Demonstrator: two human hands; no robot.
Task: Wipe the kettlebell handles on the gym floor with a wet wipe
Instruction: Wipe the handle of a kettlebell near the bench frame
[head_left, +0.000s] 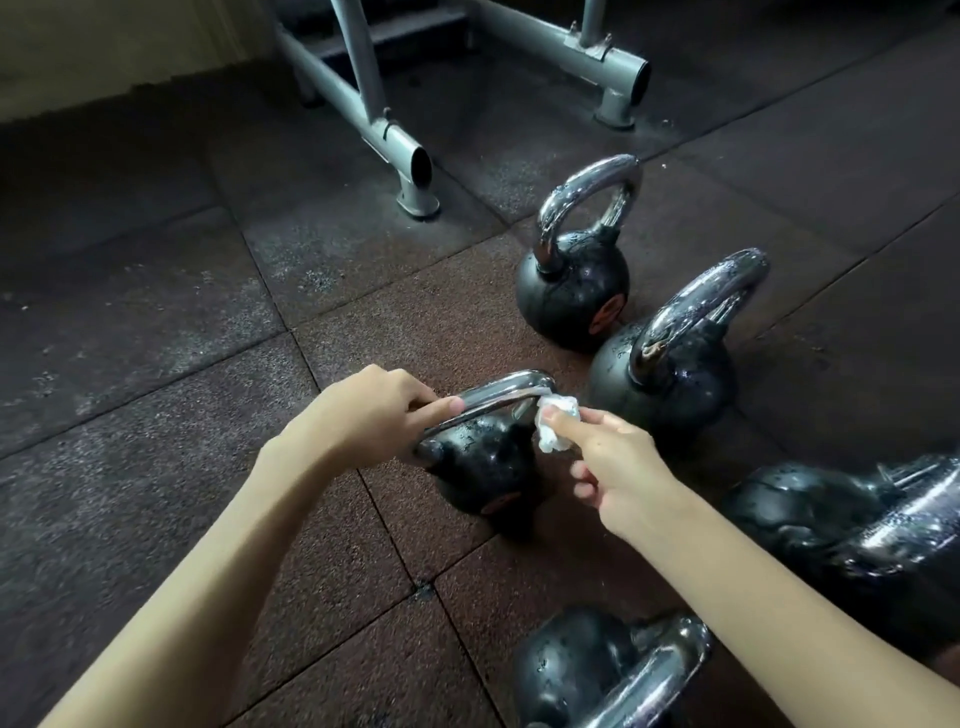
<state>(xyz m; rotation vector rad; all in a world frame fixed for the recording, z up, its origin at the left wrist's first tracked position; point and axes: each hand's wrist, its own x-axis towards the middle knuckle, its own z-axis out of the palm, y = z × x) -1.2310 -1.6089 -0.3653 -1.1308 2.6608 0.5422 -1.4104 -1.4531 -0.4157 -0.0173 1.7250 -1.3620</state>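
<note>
A black kettlebell with a chrome handle stands on the rubber floor at the centre. My left hand grips the left part of that handle. My right hand pinches a crumpled white wet wipe against the right end of the handle. Two more kettlebells stand upright behind it, one farther back and one nearer, both with wet-looking chrome handles.
Two further kettlebells lie on the floor, one at the right edge and one at the bottom. A grey metal rack frame stands at the back. Dark rubber floor tiles stretch to the left.
</note>
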